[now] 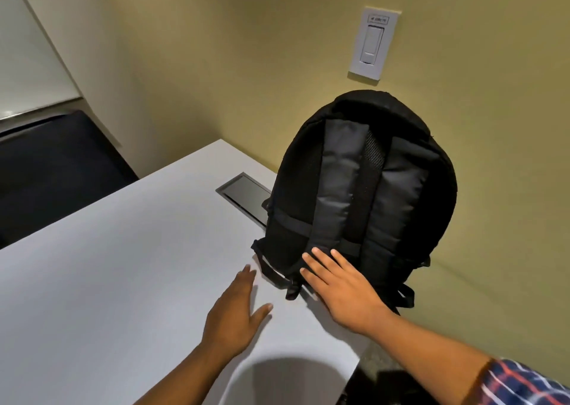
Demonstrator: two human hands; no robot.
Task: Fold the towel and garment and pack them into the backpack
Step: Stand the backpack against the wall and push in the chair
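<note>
Both hands flat, gripping nothing: right hand (336, 284) on the lower straps of the backpack (364, 189), upright at the table (108, 281) corner against the wall (216, 65), left hand (234, 309) beside its base; no towel or garment visible, so I read this as bag setup, turn and unzip next.
</note>
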